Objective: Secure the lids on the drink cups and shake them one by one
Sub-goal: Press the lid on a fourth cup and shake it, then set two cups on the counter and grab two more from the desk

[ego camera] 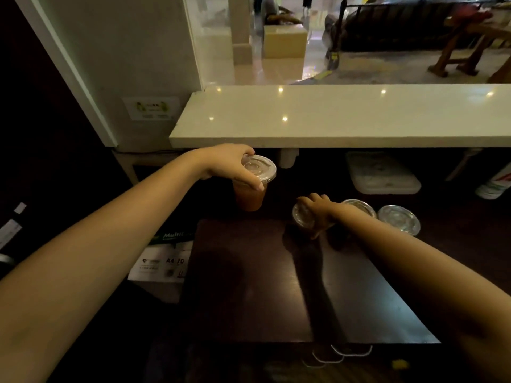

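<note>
a white copy-paper box (161, 262) is showing "multi", with the rest cut off, on its green band, and "a4 70" on its side. the small print is blurring, and the wall sticker (151, 108) is staying illegible.

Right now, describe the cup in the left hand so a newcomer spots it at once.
Find the long white counter. Just under its left end, the left hand grips a clear-lidded cup. Unlike the other cups, its orange-brown drink shows.
</note>
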### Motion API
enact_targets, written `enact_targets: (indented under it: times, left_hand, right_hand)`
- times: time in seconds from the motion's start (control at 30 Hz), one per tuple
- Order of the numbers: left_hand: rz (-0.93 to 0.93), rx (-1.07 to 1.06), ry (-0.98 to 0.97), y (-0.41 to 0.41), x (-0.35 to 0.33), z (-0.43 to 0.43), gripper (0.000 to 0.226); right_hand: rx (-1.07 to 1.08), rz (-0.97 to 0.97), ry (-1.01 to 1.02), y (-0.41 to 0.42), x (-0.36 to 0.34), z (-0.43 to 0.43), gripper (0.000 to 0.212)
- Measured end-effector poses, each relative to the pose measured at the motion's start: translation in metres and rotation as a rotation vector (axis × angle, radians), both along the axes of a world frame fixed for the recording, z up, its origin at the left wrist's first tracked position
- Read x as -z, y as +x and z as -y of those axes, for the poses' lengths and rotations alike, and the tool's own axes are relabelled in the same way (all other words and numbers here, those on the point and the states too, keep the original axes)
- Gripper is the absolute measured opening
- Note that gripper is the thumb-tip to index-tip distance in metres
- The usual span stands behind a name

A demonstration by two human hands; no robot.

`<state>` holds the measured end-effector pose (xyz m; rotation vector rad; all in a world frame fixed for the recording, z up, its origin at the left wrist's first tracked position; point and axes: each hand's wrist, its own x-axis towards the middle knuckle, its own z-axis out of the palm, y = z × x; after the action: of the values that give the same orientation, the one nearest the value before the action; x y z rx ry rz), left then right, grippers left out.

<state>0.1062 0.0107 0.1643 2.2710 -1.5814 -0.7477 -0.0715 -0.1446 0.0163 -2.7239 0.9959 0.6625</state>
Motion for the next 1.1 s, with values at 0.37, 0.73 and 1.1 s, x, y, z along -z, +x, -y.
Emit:
enact_targets:
  times: [0.37, 0.73, 1.1]
  left_hand:
    - [0.098, -0.049, 0.076, -0.009, -0.026, 0.025, 0.078]
    - [0.091, -0.086, 0.131, 0.058, -0.107, 0.057, 0.09]
    - [0.024, -0.192, 0.01, 0.123, -0.075, 0.119, 0.09]
  right_hand:
    - [-0.226, -0.047, 0.145, 0.017, -0.084, 0.018, 0.102]
    - [-0.18, 0.088, 0.414, 0.07, -0.266, 0.061, 0.083]
    - [0.023, 0.258, 0.216, 0.134, -0.243, 0.107, 0.085]
